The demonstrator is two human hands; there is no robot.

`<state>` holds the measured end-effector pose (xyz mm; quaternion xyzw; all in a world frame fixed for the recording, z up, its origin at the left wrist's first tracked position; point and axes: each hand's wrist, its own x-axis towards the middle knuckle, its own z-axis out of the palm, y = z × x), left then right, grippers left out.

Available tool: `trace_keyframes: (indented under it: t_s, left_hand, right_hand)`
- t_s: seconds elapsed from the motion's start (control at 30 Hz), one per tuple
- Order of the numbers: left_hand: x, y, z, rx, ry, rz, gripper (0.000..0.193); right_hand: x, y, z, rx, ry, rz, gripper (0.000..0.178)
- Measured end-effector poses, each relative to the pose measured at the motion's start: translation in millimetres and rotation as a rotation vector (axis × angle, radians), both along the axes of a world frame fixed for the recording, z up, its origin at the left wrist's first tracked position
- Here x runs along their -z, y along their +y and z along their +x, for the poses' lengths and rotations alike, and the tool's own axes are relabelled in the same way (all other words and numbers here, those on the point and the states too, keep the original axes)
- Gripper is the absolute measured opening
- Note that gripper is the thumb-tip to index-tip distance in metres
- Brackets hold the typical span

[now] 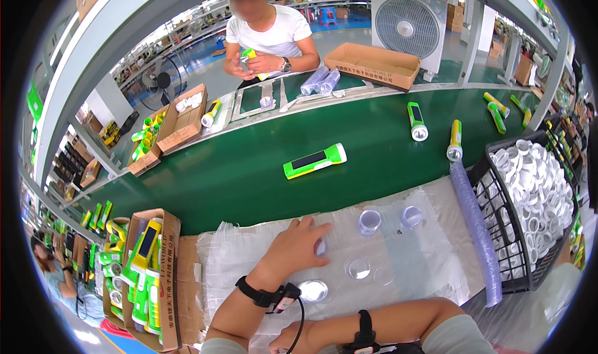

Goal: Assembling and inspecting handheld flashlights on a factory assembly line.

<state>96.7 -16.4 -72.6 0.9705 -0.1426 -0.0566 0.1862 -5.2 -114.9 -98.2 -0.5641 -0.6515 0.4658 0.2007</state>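
Note:
Over the plastic-covered bench, my left hand point(293, 247) has its thumb and fingers curved around a small clear round plastic cup point(320, 248), partly hidden by the hand. My right hand point(285, 339) is low at the front edge, its fingers hidden. Between the hands lies a shiny silver round reflector point(313, 291). To the right of my left hand are two flat clear lens discs, one brighter point(358, 268) and one fainter point(384, 275). Behind them stand two clear cup-shaped pieces, a left one point(369, 223) and a right one point(411, 217).
A green conveyor belt point(249, 192) carries several green-yellow flashlights, one flashlight point(315, 161) lying mid-belt. At right are a black crate point(526, 254) of white rings and a bubble-wrapped roll point(476, 235). A cardboard box point(169, 279) of flashlights stands left. A person point(268, 36) works opposite.

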Motion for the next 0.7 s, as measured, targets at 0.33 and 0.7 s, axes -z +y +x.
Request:
trace_keyframes:
  t_s: [0.33, 0.7]
  left_hand:
    - [14.5, 8.9, 0.3, 0.055, 0.11, -0.083, 0.048]
    - [16.4, 7.0, -5.5, 0.042, 0.111, -0.067, 0.03]
  right_hand:
    - [13.4, 1.1, -2.2, -0.004, -0.029, 0.04, 0.029]
    - [7.5, -0.5, -5.8, -0.015, 0.014, 0.022, 0.03]
